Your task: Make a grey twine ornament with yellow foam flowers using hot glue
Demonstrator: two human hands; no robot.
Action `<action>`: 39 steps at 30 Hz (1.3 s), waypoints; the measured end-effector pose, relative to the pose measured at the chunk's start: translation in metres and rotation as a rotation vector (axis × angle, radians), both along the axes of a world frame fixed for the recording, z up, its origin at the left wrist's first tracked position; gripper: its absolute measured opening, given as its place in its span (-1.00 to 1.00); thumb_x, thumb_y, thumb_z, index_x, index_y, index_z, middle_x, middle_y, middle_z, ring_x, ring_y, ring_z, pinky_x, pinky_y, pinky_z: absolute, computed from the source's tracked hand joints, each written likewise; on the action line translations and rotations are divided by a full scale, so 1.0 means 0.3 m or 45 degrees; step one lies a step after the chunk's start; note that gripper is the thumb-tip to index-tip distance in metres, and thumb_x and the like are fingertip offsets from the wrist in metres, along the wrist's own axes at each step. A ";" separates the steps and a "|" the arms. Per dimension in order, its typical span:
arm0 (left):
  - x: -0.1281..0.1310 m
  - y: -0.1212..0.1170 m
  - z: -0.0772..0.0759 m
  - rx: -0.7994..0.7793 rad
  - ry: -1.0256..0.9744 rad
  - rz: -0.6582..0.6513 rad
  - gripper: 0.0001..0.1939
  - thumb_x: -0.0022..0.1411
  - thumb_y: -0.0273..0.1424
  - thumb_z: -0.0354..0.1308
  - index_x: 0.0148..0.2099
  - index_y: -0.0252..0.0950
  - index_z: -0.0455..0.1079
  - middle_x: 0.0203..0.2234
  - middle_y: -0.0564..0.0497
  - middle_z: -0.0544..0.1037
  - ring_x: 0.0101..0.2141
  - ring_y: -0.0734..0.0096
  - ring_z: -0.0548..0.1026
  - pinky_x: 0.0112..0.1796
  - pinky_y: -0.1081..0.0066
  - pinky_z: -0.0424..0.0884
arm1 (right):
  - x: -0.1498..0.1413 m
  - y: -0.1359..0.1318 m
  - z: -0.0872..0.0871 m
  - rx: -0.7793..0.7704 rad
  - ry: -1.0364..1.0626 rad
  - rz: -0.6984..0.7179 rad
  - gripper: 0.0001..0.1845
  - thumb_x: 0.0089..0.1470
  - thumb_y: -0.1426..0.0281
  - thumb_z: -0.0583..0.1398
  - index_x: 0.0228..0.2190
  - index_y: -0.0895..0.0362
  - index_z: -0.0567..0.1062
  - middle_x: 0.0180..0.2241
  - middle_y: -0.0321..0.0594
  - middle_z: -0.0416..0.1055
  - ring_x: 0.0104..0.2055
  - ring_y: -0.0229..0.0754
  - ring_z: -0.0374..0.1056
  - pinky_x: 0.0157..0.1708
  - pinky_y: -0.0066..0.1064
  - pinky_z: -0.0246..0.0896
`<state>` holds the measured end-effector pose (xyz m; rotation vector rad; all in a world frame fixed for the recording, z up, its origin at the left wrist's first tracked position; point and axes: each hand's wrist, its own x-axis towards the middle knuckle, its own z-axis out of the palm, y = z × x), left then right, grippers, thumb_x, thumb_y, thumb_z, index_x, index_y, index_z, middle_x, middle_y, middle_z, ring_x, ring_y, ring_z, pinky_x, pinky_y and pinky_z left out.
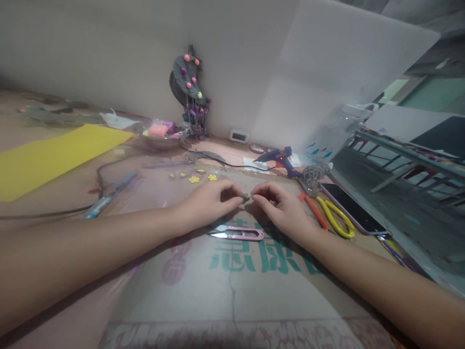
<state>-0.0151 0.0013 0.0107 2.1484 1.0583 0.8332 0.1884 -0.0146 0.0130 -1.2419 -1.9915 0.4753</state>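
Observation:
Over the middle of the work board (pixel 174 300), my left hand (pixel 212 198) pinches a tiny yellowish piece (pixel 246 197) between thumb and fingertips; its kind is too small to make out. Close beside it, my right hand (pixel 286 206) has thumb and forefinger pressed together, and whatever they hold does not show. Just below both hands lies a pair of pink thread snips (pixel 250 234), blades pointing left. Beyond my left hand are a yellow flower cutout (pixel 194 179), another yellow flower cutout (pixel 212 178) and a few small yellow scraps (pixel 183 175).
A blue glue gun (pixel 278 155) with a red light stands behind my right hand. To the right lie a yellow-handled tool (pixel 339 220) and a phone (pixel 352 208). Leftward are a marker (pixel 112 196), a yellow sheet (pixel 65 155) and a bowl (pixel 160 142). A grey moon ornament (pixel 181 82) leans at the wall.

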 end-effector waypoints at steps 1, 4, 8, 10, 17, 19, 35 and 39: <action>0.000 0.000 0.000 -0.003 0.002 -0.002 -0.80 0.21 -0.31 0.05 -0.28 -0.28 0.45 -0.44 0.05 0.56 -0.41 0.39 0.46 -0.38 0.44 0.30 | 0.000 0.000 0.004 0.037 -0.038 -0.016 -0.91 0.11 0.38 0.16 -0.36 0.12 0.46 -0.45 -0.26 0.45 -0.44 -0.25 0.34 -0.43 -0.42 0.25; -0.001 0.000 0.000 0.001 0.010 -0.012 -0.80 0.21 -0.30 0.05 -0.29 -0.27 0.45 -0.45 0.06 0.55 -0.41 0.39 0.46 -0.39 0.44 0.29 | -0.001 -0.001 0.013 0.081 -0.078 -0.037 -0.92 0.10 0.39 0.18 -0.40 0.13 0.47 -0.45 -0.26 0.47 -0.41 -0.23 0.35 -0.39 -0.41 0.24; -0.001 -0.001 0.002 0.021 0.009 -0.036 -0.81 0.20 -0.32 0.06 -0.30 -0.27 0.46 -0.44 0.07 0.56 -0.40 0.40 0.46 -0.37 0.45 0.30 | -0.001 -0.003 0.011 0.034 -0.028 -0.029 -0.88 0.12 0.36 0.17 -0.42 0.12 0.46 -0.47 -0.26 0.47 -0.43 -0.23 0.37 -0.40 -0.41 0.26; 0.000 -0.001 0.001 0.018 0.000 -0.040 -0.81 0.20 -0.31 0.07 -0.29 -0.27 0.47 -0.45 0.07 0.56 -0.42 0.41 0.45 -0.37 0.45 0.30 | -0.002 -0.006 0.005 -0.032 0.046 0.003 -0.87 0.14 0.33 0.16 -0.40 0.12 0.45 -0.48 -0.27 0.49 -0.44 -0.23 0.40 -0.42 -0.42 0.28; 0.004 -0.001 -0.004 -0.041 -0.044 -0.034 -0.81 0.18 -0.32 0.08 -0.27 -0.27 0.48 -0.48 0.06 0.55 -0.46 0.44 0.44 -0.42 0.48 0.31 | -0.017 -0.013 -0.006 -0.245 0.310 0.108 -0.80 0.13 0.23 0.18 -0.36 0.12 0.40 -0.50 -0.25 0.52 -0.46 -0.22 0.48 -0.45 -0.42 0.36; 0.005 -0.003 -0.005 -0.074 -0.072 -0.053 -0.82 0.18 -0.33 0.08 -0.26 -0.27 0.47 -0.48 0.07 0.54 -0.47 0.46 0.43 -0.43 0.49 0.30 | -0.020 -0.012 -0.007 -0.264 0.359 0.119 -0.80 0.13 0.22 0.18 -0.37 0.11 0.38 -0.51 -0.26 0.52 -0.47 -0.22 0.48 -0.47 -0.43 0.36; 0.006 0.004 -0.010 0.029 -0.057 -0.013 -0.74 0.25 -0.27 0.02 -0.24 -0.26 0.49 -0.38 0.03 0.57 -0.37 0.39 0.47 -0.38 0.46 0.31 | -0.015 -0.008 -0.015 -0.181 0.284 0.104 -0.83 0.17 0.26 0.14 -0.34 0.10 0.38 -0.50 -0.30 0.48 -0.47 -0.25 0.43 -0.48 -0.45 0.30; 0.010 -0.004 -0.004 0.009 -0.027 -0.009 -0.75 0.25 -0.29 0.02 -0.27 -0.26 0.49 -0.45 0.06 0.56 -0.43 0.41 0.45 -0.41 0.47 0.29 | -0.010 -0.009 -0.010 0.073 0.072 0.054 -0.85 0.18 0.30 0.13 -0.35 0.11 0.44 -0.48 -0.29 0.45 -0.45 -0.27 0.38 -0.41 -0.44 0.26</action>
